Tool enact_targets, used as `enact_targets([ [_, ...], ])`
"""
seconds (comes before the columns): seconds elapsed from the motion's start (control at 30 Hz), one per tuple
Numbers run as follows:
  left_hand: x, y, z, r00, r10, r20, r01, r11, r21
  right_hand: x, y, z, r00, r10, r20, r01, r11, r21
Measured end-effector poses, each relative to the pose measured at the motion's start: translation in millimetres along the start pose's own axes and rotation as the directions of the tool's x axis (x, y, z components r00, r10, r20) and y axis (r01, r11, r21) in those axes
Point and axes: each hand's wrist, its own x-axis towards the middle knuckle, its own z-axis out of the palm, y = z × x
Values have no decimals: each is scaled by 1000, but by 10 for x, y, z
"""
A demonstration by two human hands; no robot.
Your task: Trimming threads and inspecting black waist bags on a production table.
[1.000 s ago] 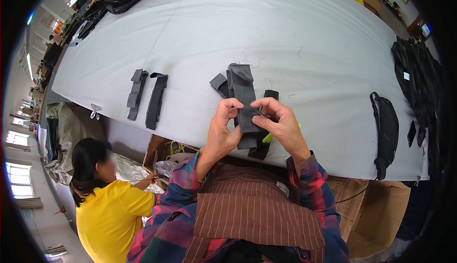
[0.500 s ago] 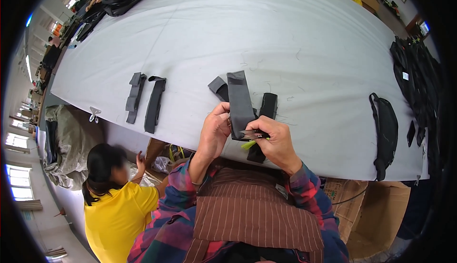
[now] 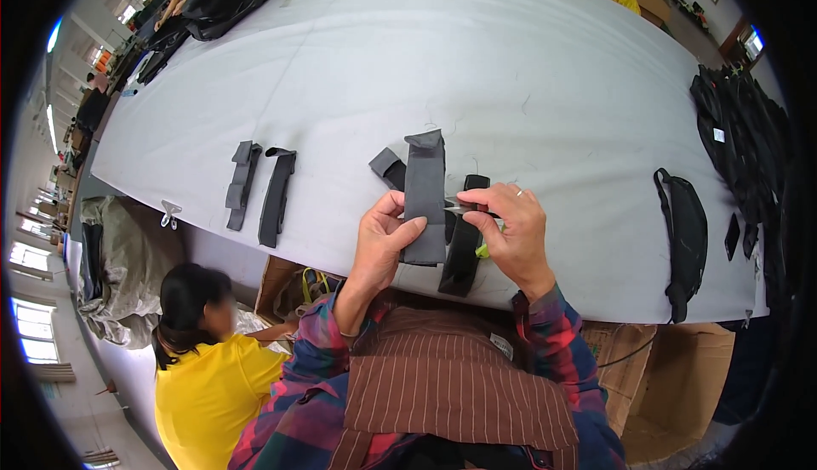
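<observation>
My left hand (image 3: 379, 244) pinches a dark grey fabric strip (image 3: 425, 176) near its lower end, thumb across the front. The strip stands lengthwise away from me, its far end folded over. In my right hand (image 3: 517, 236) are small metal thread snips (image 3: 459, 207), pointing left at the strip's right edge. A yellow-green tie (image 3: 482, 251) hangs by that hand. Whether the blades touch the strip is hard to see. Underneath lie a black fabric strip (image 3: 459, 270) on the right and a grey one (image 3: 388, 166) on the left, partly hidden.
Two dark strips (image 3: 243, 185) (image 3: 277, 198) lie left on the white-covered table (image 3: 357, 70). A black pouch (image 3: 683, 240) and black bags (image 3: 740, 130) lie right. A clip (image 3: 171, 212) grips the table edge. A co-worker in yellow (image 3: 217, 393) is at lower left; an open carton (image 3: 672, 393) stands lower right.
My right hand has moved right with the snips, from the strip's lower end to its right edge. My left thumb now lies over the strip's front. The co-worker's raised hand has dropped.
</observation>
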Motion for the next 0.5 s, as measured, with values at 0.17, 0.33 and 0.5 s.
enact_targets([
  [0.17, 27, 27, 85, 1000, -5, 15, 5, 1000, 24, 50, 8, 9, 990, -124, -73, 115, 987, -112],
  [0.33, -19, 0, 44, 998, 21, 60, -24, 999, 39, 10, 28, 70, 991, -122, -60, 117, 989, -85],
  [0.5, -44, 2, 51, 997, 65, 52, -71, 991, 110, 6, -84, 47, 993, -19, -120, 23, 999, 38],
])
